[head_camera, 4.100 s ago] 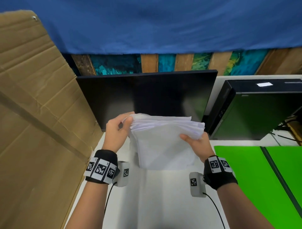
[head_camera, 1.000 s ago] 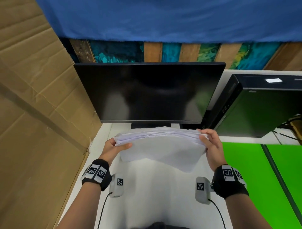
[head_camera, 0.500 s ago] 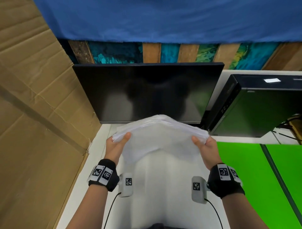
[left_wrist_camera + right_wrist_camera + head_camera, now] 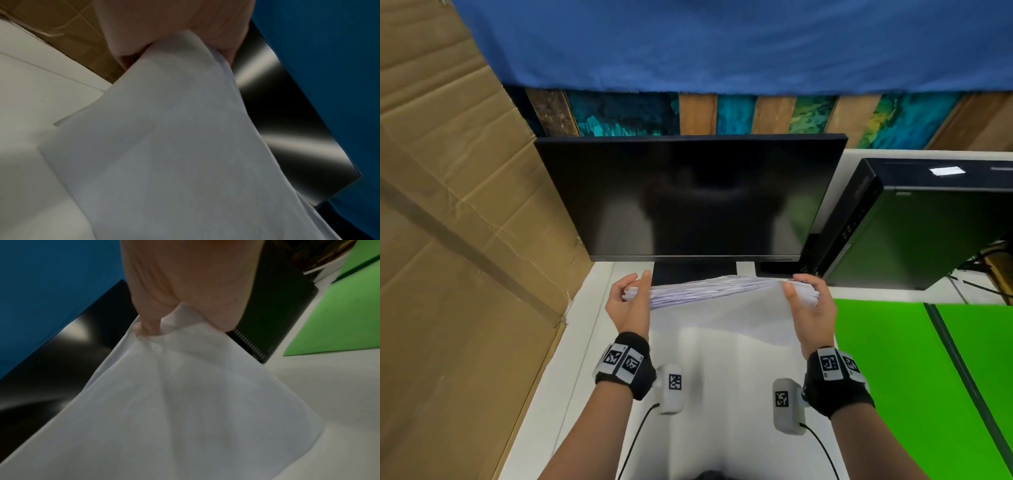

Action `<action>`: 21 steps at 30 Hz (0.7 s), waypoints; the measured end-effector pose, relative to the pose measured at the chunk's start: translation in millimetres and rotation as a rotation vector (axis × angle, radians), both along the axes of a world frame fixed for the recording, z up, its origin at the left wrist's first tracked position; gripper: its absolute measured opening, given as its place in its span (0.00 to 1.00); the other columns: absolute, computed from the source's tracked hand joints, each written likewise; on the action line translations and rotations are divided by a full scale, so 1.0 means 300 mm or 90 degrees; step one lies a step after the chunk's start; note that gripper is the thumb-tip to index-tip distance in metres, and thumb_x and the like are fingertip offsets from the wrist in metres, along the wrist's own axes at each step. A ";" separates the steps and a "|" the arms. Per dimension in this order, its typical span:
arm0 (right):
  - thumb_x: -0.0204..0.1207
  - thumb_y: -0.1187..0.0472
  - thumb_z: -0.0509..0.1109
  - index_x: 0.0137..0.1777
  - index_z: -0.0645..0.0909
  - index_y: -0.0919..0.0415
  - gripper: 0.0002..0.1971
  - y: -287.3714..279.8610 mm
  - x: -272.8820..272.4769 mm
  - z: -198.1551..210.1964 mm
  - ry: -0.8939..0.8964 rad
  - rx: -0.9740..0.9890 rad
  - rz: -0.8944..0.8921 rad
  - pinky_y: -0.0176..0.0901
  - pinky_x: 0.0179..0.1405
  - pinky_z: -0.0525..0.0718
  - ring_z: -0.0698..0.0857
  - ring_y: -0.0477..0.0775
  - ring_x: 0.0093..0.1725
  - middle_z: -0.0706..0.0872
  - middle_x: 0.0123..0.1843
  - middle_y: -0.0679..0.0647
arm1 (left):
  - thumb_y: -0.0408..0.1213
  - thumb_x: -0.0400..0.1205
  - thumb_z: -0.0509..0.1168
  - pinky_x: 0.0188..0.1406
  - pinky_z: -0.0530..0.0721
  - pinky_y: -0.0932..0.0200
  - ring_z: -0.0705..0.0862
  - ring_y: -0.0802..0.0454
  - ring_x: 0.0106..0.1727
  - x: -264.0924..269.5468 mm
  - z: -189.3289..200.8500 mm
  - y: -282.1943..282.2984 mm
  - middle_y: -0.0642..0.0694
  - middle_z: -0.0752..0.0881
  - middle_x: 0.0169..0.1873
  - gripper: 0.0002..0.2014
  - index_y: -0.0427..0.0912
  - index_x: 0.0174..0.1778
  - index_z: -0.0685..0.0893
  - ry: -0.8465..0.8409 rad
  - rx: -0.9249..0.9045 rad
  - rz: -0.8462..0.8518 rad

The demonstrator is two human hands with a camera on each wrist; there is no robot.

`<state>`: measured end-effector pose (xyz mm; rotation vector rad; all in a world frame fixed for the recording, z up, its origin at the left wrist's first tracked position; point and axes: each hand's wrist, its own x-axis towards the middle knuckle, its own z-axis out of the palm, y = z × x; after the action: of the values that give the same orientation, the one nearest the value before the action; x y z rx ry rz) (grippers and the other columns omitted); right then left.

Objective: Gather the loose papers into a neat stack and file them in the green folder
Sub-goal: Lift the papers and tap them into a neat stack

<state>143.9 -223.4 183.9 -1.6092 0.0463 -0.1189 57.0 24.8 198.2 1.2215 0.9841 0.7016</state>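
A stack of white papers (image 4: 719,305) hangs upright over the white desk, held between both hands in front of the monitor. My left hand (image 4: 631,299) grips the stack's left top corner, thumb in front. My right hand (image 4: 810,301) grips the right top corner the same way. The top edges look fanned and uneven. In the left wrist view the papers (image 4: 174,146) droop from my left hand (image 4: 174,32); in the right wrist view the papers (image 4: 185,402) hang from my right hand (image 4: 185,288), thumb pressed on the front sheet. The open green folder (image 4: 914,377) lies flat on the desk at the right.
A dark monitor (image 4: 688,198) stands right behind the papers. A black computer case (image 4: 914,222) sits at the back right, above the folder. A large cardboard sheet (image 4: 455,257) leans along the left desk edge. Bare white desk (image 4: 722,411) lies below the stack.
The stack, bowed upward in the middle half a second ago, is now pulled flatter and held lower, with my hands spread slightly wider at its top corners.
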 end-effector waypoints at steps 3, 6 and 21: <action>0.71 0.63 0.76 0.66 0.75 0.53 0.24 -0.006 0.004 -0.002 -0.032 -0.084 0.052 0.24 0.61 0.73 0.81 0.32 0.56 0.85 0.54 0.42 | 0.38 0.80 0.67 0.54 0.80 0.63 0.82 0.50 0.54 0.025 0.002 0.028 0.38 0.88 0.55 0.14 0.33 0.57 0.85 0.014 0.025 0.018; 0.72 0.68 0.73 0.68 0.74 0.56 0.24 -0.030 0.031 -0.036 0.013 -0.143 0.114 0.35 0.69 0.74 0.82 0.47 0.63 0.83 0.61 0.49 | 0.44 0.81 0.65 0.62 0.82 0.50 0.82 0.49 0.52 0.029 0.016 0.059 0.41 0.88 0.48 0.14 0.35 0.53 0.85 0.049 0.115 -0.062; 0.73 0.70 0.73 0.47 0.87 0.54 0.09 -0.038 0.005 0.011 0.154 -0.046 0.259 0.40 0.48 0.80 0.85 0.50 0.46 0.90 0.44 0.51 | 0.60 0.74 0.68 0.63 0.71 0.49 0.84 0.48 0.57 -0.006 0.041 0.060 0.51 0.87 0.56 0.24 0.51 0.61 0.81 0.552 0.749 -0.607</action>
<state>145.4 -234.8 187.2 -1.6660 -0.1000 0.3930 55.3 42.8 210.3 2.8944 0.4189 -0.1625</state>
